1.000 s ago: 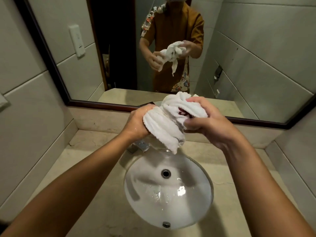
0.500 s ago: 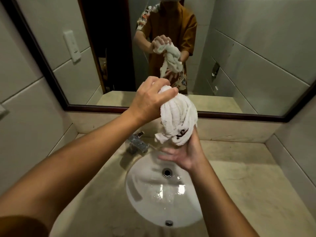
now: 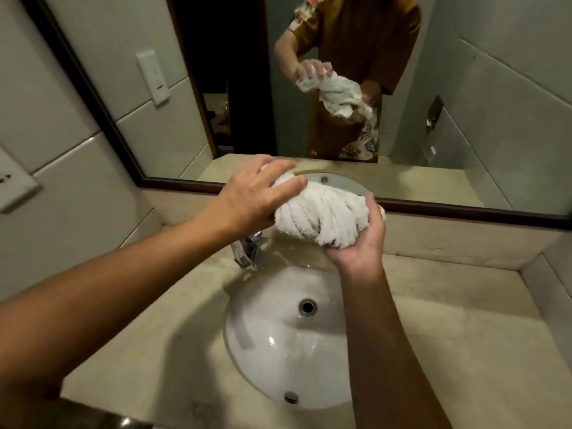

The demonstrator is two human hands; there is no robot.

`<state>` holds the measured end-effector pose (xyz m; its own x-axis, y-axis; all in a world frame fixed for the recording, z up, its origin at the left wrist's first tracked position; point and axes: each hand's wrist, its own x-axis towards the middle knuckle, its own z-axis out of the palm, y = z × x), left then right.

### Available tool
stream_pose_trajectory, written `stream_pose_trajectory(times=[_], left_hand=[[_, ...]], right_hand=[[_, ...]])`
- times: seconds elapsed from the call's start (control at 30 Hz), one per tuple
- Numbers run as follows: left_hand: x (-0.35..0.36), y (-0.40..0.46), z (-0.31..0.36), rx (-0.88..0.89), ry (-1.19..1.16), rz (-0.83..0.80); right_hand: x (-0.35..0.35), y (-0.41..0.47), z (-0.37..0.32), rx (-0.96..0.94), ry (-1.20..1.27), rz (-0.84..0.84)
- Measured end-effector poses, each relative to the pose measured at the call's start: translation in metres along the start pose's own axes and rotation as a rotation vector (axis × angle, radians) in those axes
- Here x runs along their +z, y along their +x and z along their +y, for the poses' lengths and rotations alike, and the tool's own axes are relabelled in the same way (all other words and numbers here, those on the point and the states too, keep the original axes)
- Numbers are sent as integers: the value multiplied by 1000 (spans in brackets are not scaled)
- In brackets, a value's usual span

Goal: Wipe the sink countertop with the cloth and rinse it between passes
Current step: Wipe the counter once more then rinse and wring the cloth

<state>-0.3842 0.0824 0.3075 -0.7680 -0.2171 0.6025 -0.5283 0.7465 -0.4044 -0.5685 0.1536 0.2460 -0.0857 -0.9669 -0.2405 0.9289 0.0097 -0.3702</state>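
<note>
Mid-frame: right hand [image 3: 356,246] is gripping twisted cloth [image 3: 322,216] from below, fingers clamped; left hand [image 3: 253,196] is lying on it, fingers straight, above sink [image 3: 247,335]. No legible writing.

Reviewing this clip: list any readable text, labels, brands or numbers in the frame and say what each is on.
No readable text anywhere in the head view.
wall plate, seen in the mirror: small dark marks, too small to read.
faucet: no brand visible.
cloth, gripped by the right hand with the left hand on top: a small dark patch underneath, not legible.
sink: no marking.
</note>
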Motion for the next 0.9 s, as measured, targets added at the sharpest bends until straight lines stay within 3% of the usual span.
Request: stream_pose_trajectory(times=[0.07, 0.13, 0.2, 0.3, 0.4, 0.5, 0.57, 0.63, 0.8, 0.83, 0.9], left_hand=[[-3, 0, 15, -186, -69, -252], [6, -6, 34, -489, -196, -535], [15, -13, 57, -688, -397, -664], [21, -30, 83, -906, -899, -773], [27, -48, 95, -1148, -1531, -752], [36, -60, 91, -1134, -1739, -707], [36, -62, 87, -1131, -1794, -670], [33, -63, 79, -1172, -1743, -628], [29, -64, 41, -1052, -1212, -655], [27, -62, 36, -986, -1101, -672], [23, -57, 29, -829, -911, -679]], right_hand=[[9, 6, -17, -54, -40, 122], [8, 10, -26, -180, -119, 216], [5, 11, -29, -249, -237, 219], [-1, 15, -20, -257, -322, 223], [-7, 17, -8, -226, -257, 196], [-17, 23, -2, -215, -255, 130], [-22, 26, 1, -165, -269, 75], [-28, 29, -3, -100, -432, 18], [-26, 25, -39, 115, -1393, -154], [-25, 24, -44, 188, -1398, -212], [-24, 19, -47, 297, -1173, -311]])
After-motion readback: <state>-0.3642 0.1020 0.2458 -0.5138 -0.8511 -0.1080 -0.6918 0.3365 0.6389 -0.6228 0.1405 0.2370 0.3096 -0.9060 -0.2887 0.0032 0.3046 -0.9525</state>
